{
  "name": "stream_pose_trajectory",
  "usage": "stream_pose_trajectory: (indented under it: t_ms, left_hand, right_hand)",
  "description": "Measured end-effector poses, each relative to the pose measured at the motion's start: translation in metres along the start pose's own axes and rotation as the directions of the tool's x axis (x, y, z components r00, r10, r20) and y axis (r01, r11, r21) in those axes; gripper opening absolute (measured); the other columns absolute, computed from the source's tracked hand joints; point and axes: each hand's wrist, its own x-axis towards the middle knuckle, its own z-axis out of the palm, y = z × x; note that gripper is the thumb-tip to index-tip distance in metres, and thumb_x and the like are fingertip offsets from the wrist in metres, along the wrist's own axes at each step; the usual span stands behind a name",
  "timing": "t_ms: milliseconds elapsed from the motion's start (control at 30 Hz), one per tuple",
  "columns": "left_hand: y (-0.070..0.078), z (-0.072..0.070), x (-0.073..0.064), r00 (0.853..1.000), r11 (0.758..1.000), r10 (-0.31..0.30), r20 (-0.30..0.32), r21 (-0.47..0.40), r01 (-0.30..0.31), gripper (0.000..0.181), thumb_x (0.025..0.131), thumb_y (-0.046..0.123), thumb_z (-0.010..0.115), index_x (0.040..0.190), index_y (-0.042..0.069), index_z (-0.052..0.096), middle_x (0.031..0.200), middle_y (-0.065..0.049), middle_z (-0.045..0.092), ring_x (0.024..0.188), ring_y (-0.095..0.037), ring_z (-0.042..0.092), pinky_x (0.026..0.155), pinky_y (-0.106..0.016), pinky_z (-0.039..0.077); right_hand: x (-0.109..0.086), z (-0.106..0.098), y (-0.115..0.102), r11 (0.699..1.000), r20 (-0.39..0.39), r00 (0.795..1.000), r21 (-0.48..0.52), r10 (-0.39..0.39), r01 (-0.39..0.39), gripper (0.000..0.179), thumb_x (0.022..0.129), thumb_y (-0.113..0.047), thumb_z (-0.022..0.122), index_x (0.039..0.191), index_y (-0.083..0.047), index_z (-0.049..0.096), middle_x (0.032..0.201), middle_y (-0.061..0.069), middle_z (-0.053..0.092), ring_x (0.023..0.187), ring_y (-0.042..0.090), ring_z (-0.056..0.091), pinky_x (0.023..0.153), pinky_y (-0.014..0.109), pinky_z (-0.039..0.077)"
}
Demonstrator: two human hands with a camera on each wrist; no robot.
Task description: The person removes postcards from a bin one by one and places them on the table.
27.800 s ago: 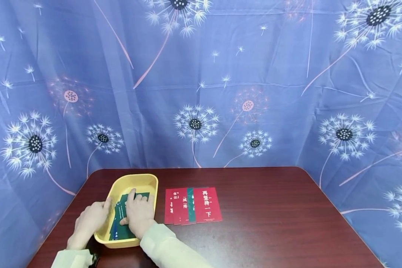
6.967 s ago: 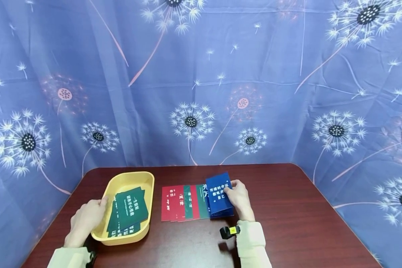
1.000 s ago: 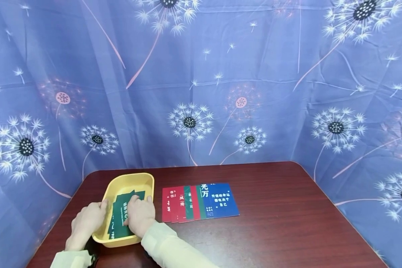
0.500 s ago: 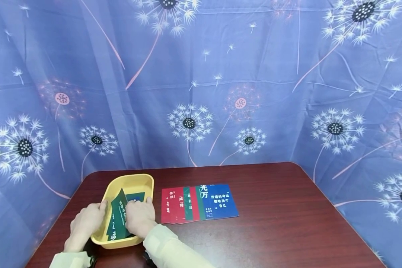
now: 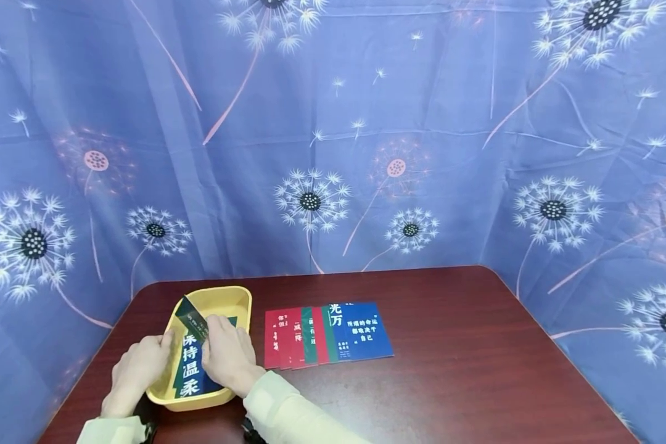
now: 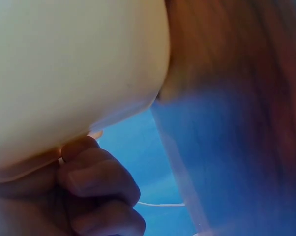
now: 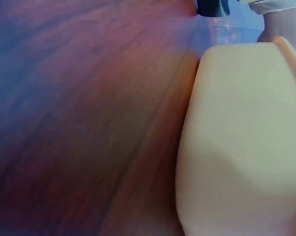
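Note:
My left hand (image 5: 139,373) grips the left rim of a yellow plastic tray (image 5: 224,301); in the left wrist view its fingers (image 6: 101,179) curl under the rim. Inside the tray, my right hand (image 5: 230,354) pinches a green card (image 5: 192,317), lifted and tilted up on edge. Beneath it shows a dark blue card (image 5: 193,370) with large white characters. Most of the other cards in the tray are hidden by my right hand. The right wrist view shows only the tray's outer wall (image 7: 241,142), not the pinching fingers.
Right of the tray, an overlapping row of cards lies on the dark wooden table (image 5: 449,345): red cards (image 5: 277,348) at its left, narrow green strips (image 5: 309,336) between, a blue card (image 5: 369,336) at its right end. A blue dandelion-print cloth (image 5: 449,123) hangs behind.
My right hand has raised the green card off the pile and tipped it leftward, uncovering the blue card. Since the oldest frame, green and blue cards have joined the row's right end.

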Motion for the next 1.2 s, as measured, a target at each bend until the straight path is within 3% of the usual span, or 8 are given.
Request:
stream_pose_trajectory:
  t_ms: [133,267,500,600,767,833,1000,1200]
  left_hand:
    - [-0.002,-0.001,0.0,1.0,1.0,0.004,0.016,0.004,-0.004,0.069,0.103,0.054,0.022,0.107,0.001,0.066,0.094,-0.031,0.061,0.077,-0.041,0.061,0.057,-0.054,0.043]
    - [-0.002,-0.001,0.002,1.0,1.0,0.007,0.015,0.001,-0.007,0.068,0.103,0.055,0.022,0.101,0.002,0.066,0.091,-0.029,0.061,0.076,-0.039,0.06,0.057,-0.053,0.043]
    - [-0.001,-0.002,0.002,1.0,1.0,-0.002,0.016,0.001,0.002,0.07,0.102,0.056,0.02,0.099,0.005,0.066,0.089,-0.026,0.061,0.076,-0.038,0.061,0.057,-0.052,0.043]
    - [-0.001,-0.001,0.001,1.0,1.0,-0.001,0.019,-0.001,0.001,0.069,0.102,0.056,0.02,0.098,0.005,0.066,0.086,-0.024,0.061,0.075,-0.036,0.06,0.056,-0.05,0.043]
    - [0.001,0.001,0.001,1.0,1.0,0.006,0.011,-0.002,-0.006,0.067,0.103,0.054,0.021,0.099,0.005,0.067,0.085,-0.022,0.061,0.073,-0.033,0.059,0.056,-0.049,0.042]
    - [0.003,0.001,0.002,1.0,1.0,0.009,0.004,-0.005,-0.009,0.067,0.103,0.053,0.021,0.102,0.005,0.067,0.085,-0.022,0.061,0.074,-0.034,0.06,0.056,-0.049,0.042]
    - [0.002,0.002,0.003,1.0,1.0,0.008,0.0,-0.003,-0.008,0.07,0.103,0.054,0.02,0.109,0.002,0.066,0.091,-0.026,0.062,0.077,-0.039,0.061,0.057,-0.052,0.043]
    - [0.0,0.001,0.001,1.0,1.0,0.006,0.01,0.001,-0.006,0.07,0.103,0.054,0.019,0.107,0.002,0.066,0.091,-0.027,0.062,0.077,-0.039,0.061,0.057,-0.053,0.043]
  right_hand:
    - [-0.003,-0.008,0.005,0.976,-0.118,0.991,0.214,0.067,-0.04,0.015,0.093,-0.02,0.061,0.108,-0.02,0.06,0.091,-0.01,0.063,0.072,0.002,0.057,0.064,0.02,0.047]
    - [-0.002,-0.022,0.009,0.915,-0.131,0.973,0.381,0.191,-0.129,0.018,0.092,-0.018,0.065,0.11,-0.019,0.063,0.09,-0.006,0.068,0.072,0.005,0.06,0.065,0.023,0.05]
    - [0.001,-0.057,0.027,0.689,-0.063,0.918,0.681,0.392,-0.248,0.025,0.081,-0.002,0.068,0.099,-0.016,0.057,0.077,-0.005,0.065,0.068,0.007,0.059,0.058,0.026,0.05]
    - [-0.003,-0.072,0.042,0.644,-0.054,0.905,0.72,0.422,-0.257,0.03,0.079,0.0,0.068,0.103,-0.014,0.057,0.076,-0.004,0.065,0.066,0.008,0.061,0.055,0.027,0.05]
    - [-0.012,-0.095,0.08,0.639,-0.073,0.891,0.724,0.448,-0.262,0.03,0.079,0.0,0.067,0.107,-0.008,0.058,0.077,0.003,0.066,0.063,0.012,0.061,0.052,0.03,0.05]
    - [-0.017,-0.103,0.097,0.655,-0.096,0.878,0.705,0.469,-0.273,0.029,0.08,-0.001,0.067,0.107,-0.006,0.059,0.078,0.005,0.067,0.062,0.013,0.062,0.052,0.031,0.05]
    - [-0.031,-0.12,0.141,0.666,-0.113,0.824,0.654,0.555,-0.359,0.031,0.08,-0.004,0.067,0.11,-0.003,0.059,0.08,0.008,0.066,0.064,0.018,0.061,0.054,0.034,0.05]
    - [-0.046,-0.126,0.178,0.631,-0.1,0.745,0.611,0.66,-0.477,0.028,0.085,-0.014,0.065,0.11,-0.002,0.06,0.08,0.01,0.065,0.064,0.02,0.06,0.057,0.036,0.05]
